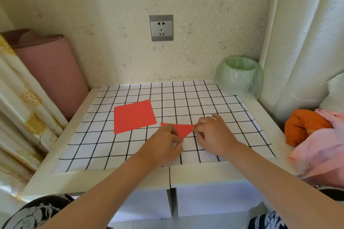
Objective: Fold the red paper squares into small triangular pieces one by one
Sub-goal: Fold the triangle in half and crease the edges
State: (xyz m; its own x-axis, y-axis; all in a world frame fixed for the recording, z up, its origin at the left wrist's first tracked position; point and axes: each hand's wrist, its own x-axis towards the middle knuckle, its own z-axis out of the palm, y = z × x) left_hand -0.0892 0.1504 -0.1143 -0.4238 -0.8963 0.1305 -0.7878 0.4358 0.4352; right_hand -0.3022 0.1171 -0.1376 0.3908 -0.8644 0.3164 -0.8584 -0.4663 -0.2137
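Both forearms stretched over the near edge of the checked cloth (93,145) on a white table (204,174). Left of the cloth leaned a pink roll (50,69). On the cloth's left half lay a flat red paper square (134,116). Near the cloth's centre the left hand (163,141) pinched the folded red triangle (183,130) at its lower corner with curled fingers, and the right hand (212,134) pinched its right tip. A green-bagged bin (238,76) stood at the cloth's far right corner.

White counter (204,173) carries a white cloth with black grid lines (214,102). Flat red paper square (134,116), plain; folded red paper triangle (183,130) at its 4 o'clock, same red. Pale green translucent bin liner (239,74) at 1 o'clock. Orange cloth bundle (301,124), pink fabric (320,147) at 3 o'clock.
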